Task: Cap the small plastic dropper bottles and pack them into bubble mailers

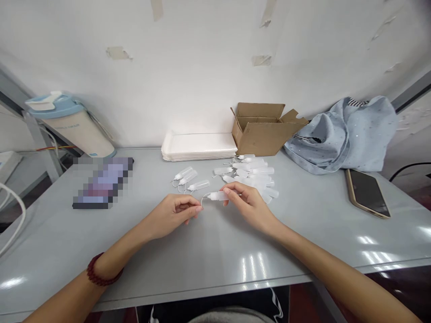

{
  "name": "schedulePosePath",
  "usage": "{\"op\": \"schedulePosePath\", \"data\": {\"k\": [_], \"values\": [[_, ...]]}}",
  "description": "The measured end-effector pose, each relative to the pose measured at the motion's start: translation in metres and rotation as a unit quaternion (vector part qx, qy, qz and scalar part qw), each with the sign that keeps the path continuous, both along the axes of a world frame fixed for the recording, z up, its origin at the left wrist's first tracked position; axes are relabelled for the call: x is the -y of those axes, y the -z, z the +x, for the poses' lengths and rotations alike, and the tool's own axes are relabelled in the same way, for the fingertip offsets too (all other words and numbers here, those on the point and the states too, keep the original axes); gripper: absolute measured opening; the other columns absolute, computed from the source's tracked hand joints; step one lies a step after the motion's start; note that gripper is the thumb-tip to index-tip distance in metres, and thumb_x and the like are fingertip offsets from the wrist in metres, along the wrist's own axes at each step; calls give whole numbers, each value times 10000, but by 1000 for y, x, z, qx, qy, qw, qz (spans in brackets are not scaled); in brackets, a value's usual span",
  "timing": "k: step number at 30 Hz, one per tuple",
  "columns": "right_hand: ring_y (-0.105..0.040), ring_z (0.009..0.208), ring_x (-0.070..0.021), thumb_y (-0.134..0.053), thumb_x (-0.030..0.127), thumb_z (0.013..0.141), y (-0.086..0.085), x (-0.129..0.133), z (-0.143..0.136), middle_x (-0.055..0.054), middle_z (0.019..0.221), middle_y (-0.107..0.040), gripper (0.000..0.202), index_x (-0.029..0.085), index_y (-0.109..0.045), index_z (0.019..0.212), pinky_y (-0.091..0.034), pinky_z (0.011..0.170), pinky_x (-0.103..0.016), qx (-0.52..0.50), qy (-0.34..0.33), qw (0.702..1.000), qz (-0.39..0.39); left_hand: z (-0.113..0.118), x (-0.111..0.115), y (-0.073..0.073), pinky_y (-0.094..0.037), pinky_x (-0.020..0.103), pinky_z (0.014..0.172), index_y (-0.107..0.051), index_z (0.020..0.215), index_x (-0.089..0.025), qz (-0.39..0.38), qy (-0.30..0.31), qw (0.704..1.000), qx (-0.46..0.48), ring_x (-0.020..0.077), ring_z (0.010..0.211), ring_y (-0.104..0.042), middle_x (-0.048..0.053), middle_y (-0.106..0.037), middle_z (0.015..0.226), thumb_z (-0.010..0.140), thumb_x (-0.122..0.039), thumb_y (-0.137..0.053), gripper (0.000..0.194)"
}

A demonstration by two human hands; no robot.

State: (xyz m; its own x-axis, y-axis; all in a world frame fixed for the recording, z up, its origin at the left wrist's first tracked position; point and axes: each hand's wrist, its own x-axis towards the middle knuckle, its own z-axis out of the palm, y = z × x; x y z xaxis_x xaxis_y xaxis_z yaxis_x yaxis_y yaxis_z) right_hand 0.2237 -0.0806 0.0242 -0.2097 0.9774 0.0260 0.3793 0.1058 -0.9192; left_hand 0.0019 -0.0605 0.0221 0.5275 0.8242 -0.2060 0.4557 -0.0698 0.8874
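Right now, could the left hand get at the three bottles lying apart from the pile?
Probably yes: nothing visible stands between the left hand and those three bottles, though its fingertips touch the cord of another bottle.

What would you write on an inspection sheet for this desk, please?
Surface: shiny grey table, glare near its front edge.
Job things: one small bottle held up; three bottles grouped; a bottle pile.
Clutter: drink cup, phone, cloth bag, open box, white trays.
Grips: left hand pinches the thin tube; right hand holds the bottle.
Cables: white cable left, black cable right.
Surroundings: white wall, tape scraps.
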Motion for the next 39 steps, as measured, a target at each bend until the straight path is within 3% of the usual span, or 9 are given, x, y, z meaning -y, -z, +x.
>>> {"op": "schedulePosePath", "data": {"k": [7, 25, 39], "values": [[-500, 627, -118, -445, 371, 910, -1, -1, 1, 1, 686, -595, 278, 177, -625, 826, -351, 539, -231, -6, -2, 1000, -6, -2, -2, -5, -412, 221, 563, -620, 744, -175, -17, -51, 998, 32, 99, 537, -481, -18, -563, 664, 850, -445, -525, 305], [-528, 681, -132, -444, 372, 911, 0, 1, -2, 0, 688, -598, 278, 171, -623, 842, -373, 586, -240, -29, -20, 999, -28, 0, -1, -3, -367, 220, 563, -604, 735, -171, -49, -21, 996, 67, 95, 553, -462, -34, -531, 642, 860, -408, -535, 277], [-467, 595, -102, -451, 348, 911, 7, 1, 0, 26, 633, -536, 260, 175, -601, 787, -331, 542, -222, -2, -28, 1000, 8, 0, -2, 1, -353, 219, 564, -591, 720, -158, -54, -13, 995, 79, 83, 549, -458, -36, -532, 651, 861, -402, -543, 285]]}}
